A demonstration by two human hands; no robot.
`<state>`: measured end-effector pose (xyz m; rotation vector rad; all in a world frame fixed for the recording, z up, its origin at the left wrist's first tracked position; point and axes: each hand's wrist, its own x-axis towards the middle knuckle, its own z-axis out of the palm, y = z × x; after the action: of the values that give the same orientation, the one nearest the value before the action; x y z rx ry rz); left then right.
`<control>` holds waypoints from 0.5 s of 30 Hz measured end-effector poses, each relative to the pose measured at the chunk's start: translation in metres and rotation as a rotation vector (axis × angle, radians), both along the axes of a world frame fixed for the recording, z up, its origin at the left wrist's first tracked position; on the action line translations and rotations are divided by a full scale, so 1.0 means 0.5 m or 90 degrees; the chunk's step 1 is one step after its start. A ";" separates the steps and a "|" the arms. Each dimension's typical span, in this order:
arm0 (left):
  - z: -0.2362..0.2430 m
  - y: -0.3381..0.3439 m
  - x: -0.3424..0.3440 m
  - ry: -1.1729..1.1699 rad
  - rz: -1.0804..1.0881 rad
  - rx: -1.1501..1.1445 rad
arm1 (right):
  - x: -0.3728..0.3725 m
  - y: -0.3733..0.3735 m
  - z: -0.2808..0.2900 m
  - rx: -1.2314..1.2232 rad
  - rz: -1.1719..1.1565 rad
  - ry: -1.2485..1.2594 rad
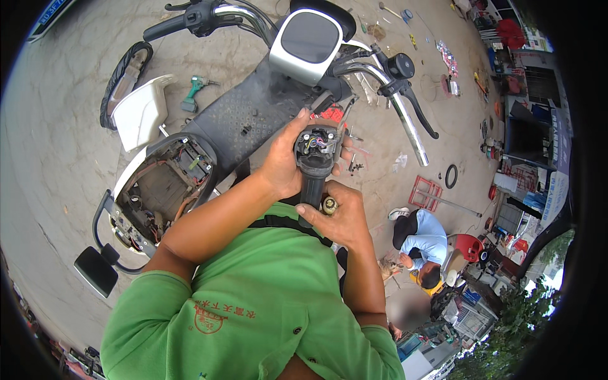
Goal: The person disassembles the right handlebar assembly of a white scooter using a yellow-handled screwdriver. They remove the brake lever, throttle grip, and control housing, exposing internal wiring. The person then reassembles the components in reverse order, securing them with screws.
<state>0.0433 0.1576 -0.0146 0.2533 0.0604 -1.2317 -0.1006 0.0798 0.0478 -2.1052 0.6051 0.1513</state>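
Note:
In front of my chest I hold a black scooter handlebar grip (313, 183) with its switch housing (316, 144) at the upper end. The housing's face is open and shows coloured wires. My left hand (285, 155) is closed round the housing, its fingertips showing on the far side. My right hand (345, 212) is closed at the grip's lower end, thumb against the rubber. A round, yellowish tool end (329, 204), perhaps a screwdriver handle, sticks out from that hand; the rest of it is hidden. Beyond stands a scooter with bare right handlebar tube (410, 130).
The scooter's seat bay (166, 183) is open at the left, near a mirror (96, 271). A white panel (140, 111), a seat (126, 79) and a green cordless drill (195, 94) lie on the ground. Another person (423, 237) sits low at the right, near a red frame (425, 194).

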 end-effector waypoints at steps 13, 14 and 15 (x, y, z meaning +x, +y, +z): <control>-0.174 0.041 -0.026 0.108 0.024 0.098 | 0.007 -0.001 -0.084 0.001 0.109 0.089; -0.212 0.044 -0.034 0.116 0.049 0.120 | 0.004 -0.004 -0.100 0.011 0.122 0.086; -0.254 0.044 -0.045 0.125 0.076 0.142 | 0.000 -0.009 -0.114 0.020 0.136 0.084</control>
<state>0.0208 0.1798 -0.1416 0.3166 0.3790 -1.1284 -0.1005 0.0751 -0.0093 -2.1378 0.4507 0.4196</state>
